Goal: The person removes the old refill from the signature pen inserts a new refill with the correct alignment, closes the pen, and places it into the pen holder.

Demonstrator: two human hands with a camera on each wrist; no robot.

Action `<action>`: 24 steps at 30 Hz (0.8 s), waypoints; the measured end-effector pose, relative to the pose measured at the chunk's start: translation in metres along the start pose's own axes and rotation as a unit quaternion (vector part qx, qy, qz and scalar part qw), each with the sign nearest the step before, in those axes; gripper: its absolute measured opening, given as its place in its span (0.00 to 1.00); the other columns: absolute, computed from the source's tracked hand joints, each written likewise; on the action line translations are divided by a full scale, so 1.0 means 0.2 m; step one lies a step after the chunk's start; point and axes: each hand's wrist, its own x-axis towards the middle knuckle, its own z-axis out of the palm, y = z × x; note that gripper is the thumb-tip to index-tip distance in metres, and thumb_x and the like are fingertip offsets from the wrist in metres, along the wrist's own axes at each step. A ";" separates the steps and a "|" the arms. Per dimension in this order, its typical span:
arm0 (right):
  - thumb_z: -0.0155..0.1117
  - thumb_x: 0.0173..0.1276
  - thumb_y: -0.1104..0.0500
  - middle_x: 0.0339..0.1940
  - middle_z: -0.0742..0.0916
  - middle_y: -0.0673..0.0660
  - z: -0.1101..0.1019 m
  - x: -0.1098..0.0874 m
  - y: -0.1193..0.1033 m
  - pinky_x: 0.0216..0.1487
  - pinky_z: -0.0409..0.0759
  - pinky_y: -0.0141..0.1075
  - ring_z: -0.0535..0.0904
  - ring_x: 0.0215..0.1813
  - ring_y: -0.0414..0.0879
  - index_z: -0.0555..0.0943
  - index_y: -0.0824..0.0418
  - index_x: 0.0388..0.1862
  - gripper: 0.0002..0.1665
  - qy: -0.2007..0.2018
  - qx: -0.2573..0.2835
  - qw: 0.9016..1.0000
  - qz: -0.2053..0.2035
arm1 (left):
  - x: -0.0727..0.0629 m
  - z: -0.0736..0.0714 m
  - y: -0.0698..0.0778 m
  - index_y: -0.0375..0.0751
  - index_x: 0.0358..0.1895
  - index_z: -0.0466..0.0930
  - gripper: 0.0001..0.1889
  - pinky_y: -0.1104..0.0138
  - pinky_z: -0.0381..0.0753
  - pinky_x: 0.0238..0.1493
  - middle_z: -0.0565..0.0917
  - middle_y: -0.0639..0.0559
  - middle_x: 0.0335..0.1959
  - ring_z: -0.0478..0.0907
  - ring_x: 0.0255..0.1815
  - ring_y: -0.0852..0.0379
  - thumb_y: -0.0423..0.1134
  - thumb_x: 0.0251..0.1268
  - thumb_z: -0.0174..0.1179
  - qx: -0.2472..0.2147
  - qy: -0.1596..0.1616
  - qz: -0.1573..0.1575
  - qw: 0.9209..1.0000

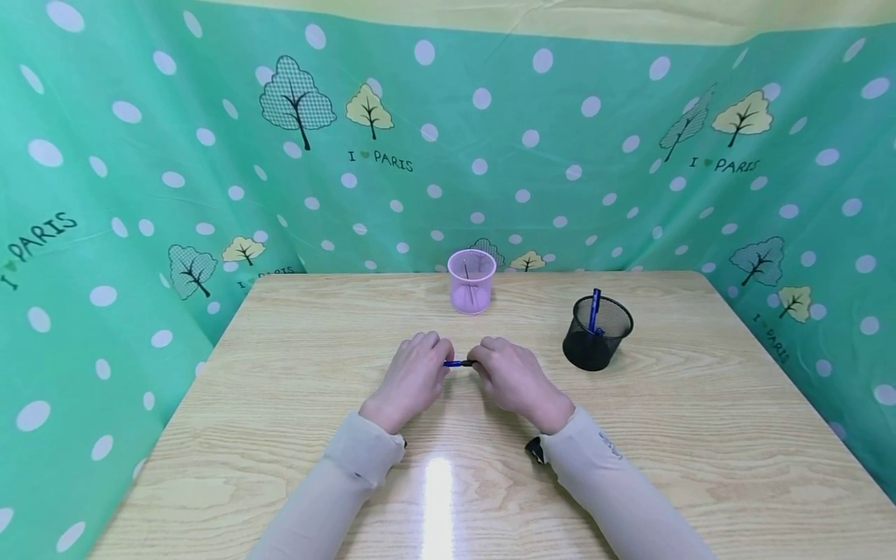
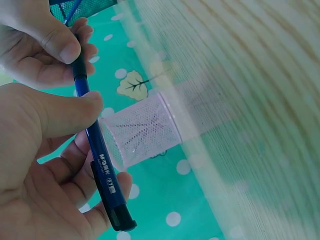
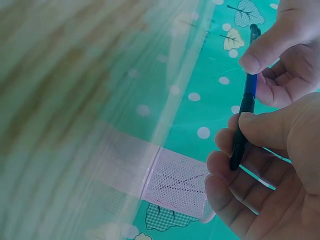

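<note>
A pen with a dark blue barrel (image 2: 104, 160) and a black grip lies level between both hands above the table, in front of the person. My left hand (image 1: 413, 373) pinches its blue barrel between thumb and fingers, near the clip end. The black grip end is pinched by my right hand (image 1: 514, 377), thumb on top and fingers below. In the right wrist view the pen's black tip end (image 3: 235, 161) lies along the right fingers. White print on the barrel faces the left wrist camera.
A light purple mesh cup (image 1: 472, 299) stands beyond the hands at the table's back edge; dark lines show through its mesh. To the right is a black mesh cup (image 1: 586, 351) with a blue pen (image 1: 594, 309) leaning in it. A green dotted curtain (image 1: 448, 179) surrounds the wooden table (image 1: 294, 404).
</note>
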 end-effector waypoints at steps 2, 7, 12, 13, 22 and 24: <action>0.65 0.63 0.63 0.27 0.77 0.45 0.00 0.00 0.00 0.29 0.74 0.33 0.73 0.30 0.39 0.84 0.54 0.37 0.06 0.001 -0.002 1.000 0.000 | 0.00 0.00 0.00 0.44 0.36 0.78 0.09 0.66 0.67 0.33 0.75 0.55 0.31 0.71 0.33 0.55 0.32 0.54 0.68 0.005 -0.002 0.001 1.000; 0.65 0.63 0.63 0.28 0.78 0.45 -0.01 0.00 0.00 0.29 0.74 0.33 0.74 0.30 0.39 0.84 0.55 0.38 0.06 0.003 -0.005 1.000 -0.001 | 0.00 0.00 0.00 0.44 0.36 0.79 0.07 0.66 0.66 0.33 0.75 0.55 0.31 0.71 0.32 0.55 0.33 0.57 0.66 0.011 -0.009 0.001 1.000; 0.65 0.62 0.63 0.28 0.78 0.45 -0.01 0.00 0.00 0.29 0.75 0.33 0.74 0.31 0.40 0.84 0.55 0.38 0.06 0.003 -0.001 1.000 0.000 | 0.00 -0.01 0.01 0.45 0.37 0.80 0.05 0.66 0.67 0.33 0.75 0.56 0.31 0.72 0.33 0.55 0.34 0.59 0.64 0.018 -0.019 0.000 1.000; 0.65 0.62 0.63 0.28 0.78 0.45 -0.01 0.00 0.00 0.29 0.75 0.34 0.74 0.31 0.40 0.84 0.55 0.38 0.06 0.002 0.000 1.000 0.001 | 0.00 -0.01 0.01 0.45 0.37 0.80 0.05 0.66 0.67 0.33 0.75 0.56 0.32 0.72 0.33 0.55 0.34 0.59 0.64 0.019 -0.021 -0.001 1.000; 0.65 0.62 0.64 0.28 0.78 0.45 -0.01 0.00 0.00 0.30 0.76 0.34 0.74 0.32 0.40 0.84 0.55 0.38 0.06 0.003 0.000 1.000 0.003 | 0.00 -0.01 0.01 0.44 0.40 0.82 0.05 0.66 0.68 0.34 0.77 0.55 0.33 0.73 0.33 0.56 0.34 0.61 0.61 0.029 -0.038 -0.005 0.999; 0.65 0.62 0.64 0.28 0.77 0.46 -0.01 0.00 0.00 0.30 0.75 0.34 0.74 0.31 0.41 0.84 0.55 0.38 0.06 0.003 -0.001 1.000 0.003 | 0.00 -0.01 0.01 0.43 0.40 0.82 0.05 0.66 0.68 0.33 0.77 0.55 0.32 0.73 0.33 0.56 0.34 0.62 0.61 0.028 -0.038 -0.004 0.999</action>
